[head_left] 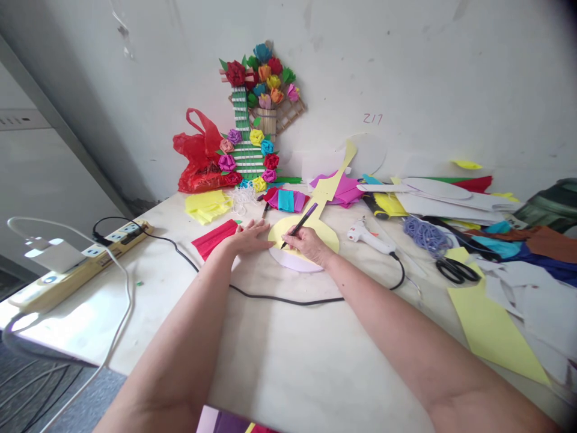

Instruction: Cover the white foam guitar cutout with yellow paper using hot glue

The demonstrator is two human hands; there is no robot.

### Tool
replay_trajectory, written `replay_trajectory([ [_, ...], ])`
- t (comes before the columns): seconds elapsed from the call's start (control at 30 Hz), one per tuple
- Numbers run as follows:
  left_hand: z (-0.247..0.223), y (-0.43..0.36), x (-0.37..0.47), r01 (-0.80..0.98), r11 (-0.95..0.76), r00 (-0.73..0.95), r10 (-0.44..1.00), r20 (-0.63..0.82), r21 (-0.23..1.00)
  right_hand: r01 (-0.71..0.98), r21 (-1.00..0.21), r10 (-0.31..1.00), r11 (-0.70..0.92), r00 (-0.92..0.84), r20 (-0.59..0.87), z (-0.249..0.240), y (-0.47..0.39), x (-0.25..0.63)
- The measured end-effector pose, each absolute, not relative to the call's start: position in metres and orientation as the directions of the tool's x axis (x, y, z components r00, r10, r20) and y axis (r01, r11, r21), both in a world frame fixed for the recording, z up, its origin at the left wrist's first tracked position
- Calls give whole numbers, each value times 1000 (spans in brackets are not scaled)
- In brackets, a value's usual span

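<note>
My right hand (306,243) grips a dark marker pen (305,220), its tip low over a yellow paper cutout (325,228). The cutout has a round end and a long neck that stretches back toward the wall. Under its near edge shows a white-lilac rounded piece (295,261). My left hand (250,237) lies flat, fingers spread, at the left edge of the round part. Beside that hand is a folded piece of red crepe paper (214,239).
A white glue gun (369,236) lies to the right, its black cord (279,298) crossing in front of my hands. Scissors (457,270), blue-purple string (426,234) and yellow paper (496,331) lie farther right. A power strip (72,270) sits left; paper flower decorations (250,150) lean at the wall.
</note>
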State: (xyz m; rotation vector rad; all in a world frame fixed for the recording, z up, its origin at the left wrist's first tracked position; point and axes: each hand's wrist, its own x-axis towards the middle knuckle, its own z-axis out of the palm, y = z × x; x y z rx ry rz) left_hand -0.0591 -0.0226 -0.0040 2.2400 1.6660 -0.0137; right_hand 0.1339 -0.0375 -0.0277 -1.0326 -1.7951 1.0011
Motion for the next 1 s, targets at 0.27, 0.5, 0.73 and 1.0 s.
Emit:
replay_trajectory([
  [0.27,-5,-21,-59,932,-251,311,925,-220,263,249,-902,904,354,-338,261,-29,-36,133],
  [0.5,-4,-22,-59,932,-244,305,927,-218,266,257,-898,903,356,-340,261,-30,-36,133],
  [0.73,-4,-22,-58,937,-242,299,929,-218,253,268,-884,895,382,-348,281,-31,-34,134],
  [1.0,-3,-23,-58,936,-245,301,930,-213,252,265,-882,890,389,-354,287,-33,-33,133],
])
